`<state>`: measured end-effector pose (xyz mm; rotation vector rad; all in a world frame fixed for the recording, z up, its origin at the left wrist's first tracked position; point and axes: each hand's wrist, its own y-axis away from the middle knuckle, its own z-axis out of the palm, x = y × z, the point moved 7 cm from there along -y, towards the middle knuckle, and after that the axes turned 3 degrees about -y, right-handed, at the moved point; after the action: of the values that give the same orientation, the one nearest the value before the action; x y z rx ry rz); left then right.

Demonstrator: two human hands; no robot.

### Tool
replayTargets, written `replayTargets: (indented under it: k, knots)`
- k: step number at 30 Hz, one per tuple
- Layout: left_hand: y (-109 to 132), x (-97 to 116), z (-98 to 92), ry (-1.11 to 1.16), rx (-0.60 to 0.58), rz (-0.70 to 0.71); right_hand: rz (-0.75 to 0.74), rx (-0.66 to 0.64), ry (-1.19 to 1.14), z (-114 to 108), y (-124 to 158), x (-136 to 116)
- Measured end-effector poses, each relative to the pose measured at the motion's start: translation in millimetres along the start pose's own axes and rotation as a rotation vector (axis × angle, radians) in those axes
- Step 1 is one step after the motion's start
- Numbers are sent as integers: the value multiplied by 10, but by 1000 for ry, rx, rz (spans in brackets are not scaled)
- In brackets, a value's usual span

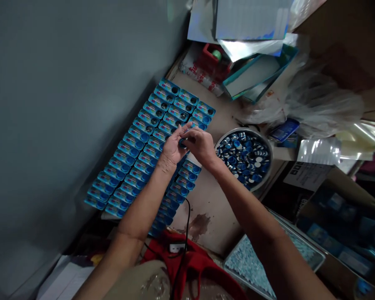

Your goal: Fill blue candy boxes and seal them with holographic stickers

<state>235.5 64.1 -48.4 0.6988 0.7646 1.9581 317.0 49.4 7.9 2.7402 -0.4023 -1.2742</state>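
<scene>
Several rows of small blue packaged cases [137, 164] lie tight together on the worktable along the grey wall. My left hand [172, 146] and my right hand [200, 143] meet above the third row, fingers pinched together on a small dark-blue piece [183, 143] between them. To the right of my hands stands a round metal bowl [266, 146] holding many blue and silver caps [245, 156]. The far cases show round holes, some dark, some filled blue.
A grey wall [65, 104] runs along the left. Boxes, foil sheets [253, 21] and plastic bags [318, 104] crowd the back right. A tray of pale small pieces [246, 266] sits at the near right, a red cloth [193, 258] and black cord [186, 225] in front.
</scene>
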Motion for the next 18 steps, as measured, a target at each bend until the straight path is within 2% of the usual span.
replayTargets:
  k: [4, 8, 13, 15, 18]
  knots:
    - [-38, -36, 30, 16, -12, -11, 46, 112, -199, -166, -69, 99]
    - [-114, 18, 80, 6, -64, -5, 161, 136, -333, -470, -351, 427]
    - [-242, 203, 168, -6, -101, 7, 218, 292, 22, -908, -737, 766]
    - [-282, 271, 194, -2, -103, 15, 238, 274, 207, -947, -856, 799]
    - [-318, 319, 209, 3, -104, 20, 303, 163, 432, -899, -1006, 815]
